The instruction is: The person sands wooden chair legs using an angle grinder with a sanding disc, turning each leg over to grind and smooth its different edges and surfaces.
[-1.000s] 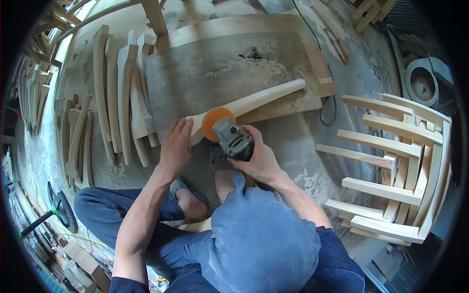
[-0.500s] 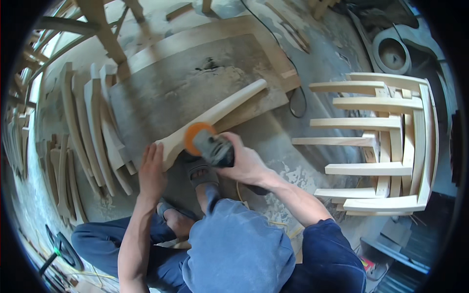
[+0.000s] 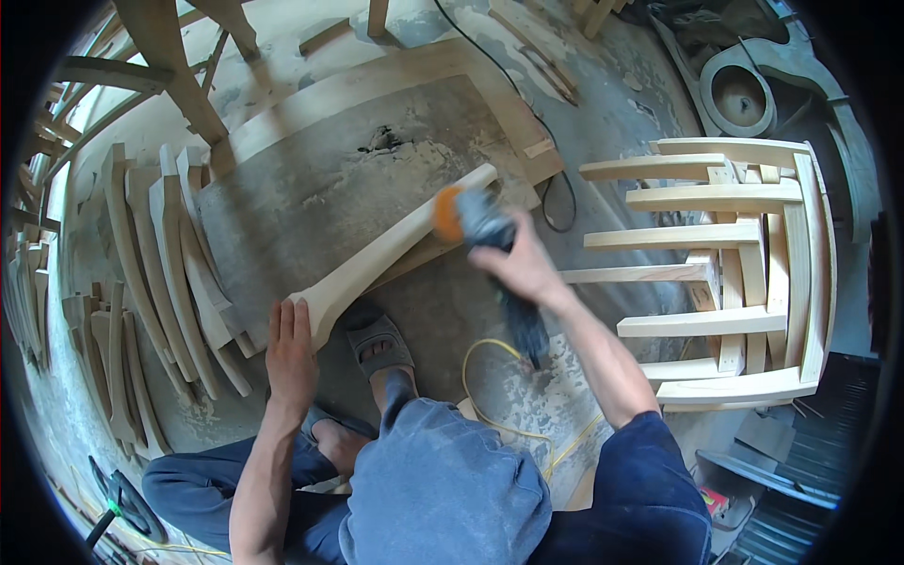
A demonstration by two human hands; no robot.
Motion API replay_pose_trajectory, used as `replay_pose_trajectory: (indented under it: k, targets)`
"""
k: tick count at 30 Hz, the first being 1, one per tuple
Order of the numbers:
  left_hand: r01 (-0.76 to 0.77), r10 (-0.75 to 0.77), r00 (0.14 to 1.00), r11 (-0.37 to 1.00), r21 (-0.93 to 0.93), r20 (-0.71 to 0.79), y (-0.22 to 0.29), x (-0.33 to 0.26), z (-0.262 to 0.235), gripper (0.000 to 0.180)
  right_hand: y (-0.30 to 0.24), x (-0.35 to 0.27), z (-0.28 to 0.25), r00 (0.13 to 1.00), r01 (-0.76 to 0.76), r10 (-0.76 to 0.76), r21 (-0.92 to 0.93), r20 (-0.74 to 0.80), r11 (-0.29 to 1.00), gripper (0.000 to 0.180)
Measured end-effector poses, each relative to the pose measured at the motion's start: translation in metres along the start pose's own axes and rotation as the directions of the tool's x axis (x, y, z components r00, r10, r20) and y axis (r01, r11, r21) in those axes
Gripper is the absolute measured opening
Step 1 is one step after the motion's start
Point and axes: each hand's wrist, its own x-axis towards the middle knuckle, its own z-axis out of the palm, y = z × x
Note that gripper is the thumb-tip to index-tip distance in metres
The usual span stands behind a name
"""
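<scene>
On workshop floor (image 3: pixel 443 311), across board (image 3: pixel 311 179): curved wooden chair leg (image 3: pixel 386 250), stiff, solid, smooth-sanded, likely moderate weight. Left hand (image 3: pixel 290 353) flat, pressing wide near end; best hold there. Right hand (image 3: pixel 516 264) clenched round angle grinder (image 3: pixel 471 221), orange disc at far end.

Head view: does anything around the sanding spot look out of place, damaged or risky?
The yellow cord loops loosely on the floor beside the sandalled foot. The board under the wooden leg shows a rough gouged patch. Otherwise nothing stands out.
</scene>
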Motion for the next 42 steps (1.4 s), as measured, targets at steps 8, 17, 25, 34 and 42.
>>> replay_pose_trajectory:
  k: [8, 17, 25, 34, 42]
  targets:
    - [-0.037, 0.040, 0.998, 0.996, 0.078, -0.042, -0.001, -0.010, 0.013, 0.068, 0.001, 0.004, -0.011, 0.999, 0.052, -0.052, -0.012, 0.005, 0.999, 0.093]
    - [-0.056, 0.073, 0.995, 0.974, 0.221, -0.070, 0.003, -0.018, 0.028, 0.065, -0.037, -0.012, -0.012, 0.980, 0.041, 0.003, -0.215, 0.201, 0.976, 0.090]
    - [-0.046, 0.059, 0.997, 0.969, 0.243, -0.046, 0.003, -0.019, 0.026, 0.063, -0.057, -0.005, 0.000, 0.953, 0.059, -0.008, -0.161, 0.302, 0.985, 0.097]
    - [-0.016, 0.016, 1.000, 0.995, 0.096, -0.006, 0.001, -0.004, 0.001, 0.075, 0.006, 0.030, -0.039, 0.983, -0.033, 0.058, 0.138, -0.176, 0.990, 0.089]
    - [0.062, -0.048, 0.985, 0.995, -0.082, 0.163, -0.005, 0.025, -0.032, 0.078, -0.024, -0.028, 0.043, 0.949, 0.091, -0.119, 0.110, 0.291, 0.990, 0.094]
